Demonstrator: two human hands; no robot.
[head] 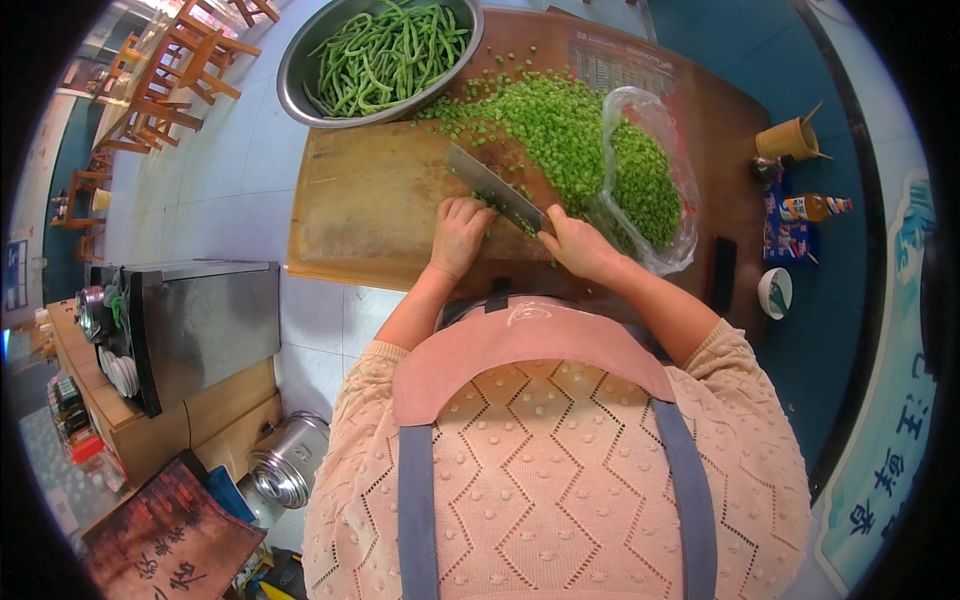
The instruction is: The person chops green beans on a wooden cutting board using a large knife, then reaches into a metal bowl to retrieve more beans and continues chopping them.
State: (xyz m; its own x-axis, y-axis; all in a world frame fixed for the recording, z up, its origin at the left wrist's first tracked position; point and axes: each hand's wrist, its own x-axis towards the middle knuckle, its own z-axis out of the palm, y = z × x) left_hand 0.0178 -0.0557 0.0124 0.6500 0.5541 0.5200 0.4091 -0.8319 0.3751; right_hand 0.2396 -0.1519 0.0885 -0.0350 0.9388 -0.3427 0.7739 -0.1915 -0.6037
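Note:
My right hand [576, 238] grips the handle of a cleaver [491, 184], whose blade slants up and left over the wooden cutting board [367, 195]. Against the near side of the blade, my left hand [459, 229] rests with curled fingers, on a few green beans mostly hidden under the fingertips. Small cut bits lie along the blade. Beyond the cleaver spreads a heap of chopped green beans [551, 124]. More of them fill a clear plastic bag [679, 259] to the right. Whole green beans [394, 60] lie in a metal bowl [291, 86] at the board's far left.
The brown table [731, 112] carries a dark phone [722, 274] at right. Along its right side are a cup with sticks [784, 141], a bottle [806, 207], a blue package [784, 244] and a white bowl [765, 289] with a spoon. A metal-sided cabinet [214, 322] stands left.

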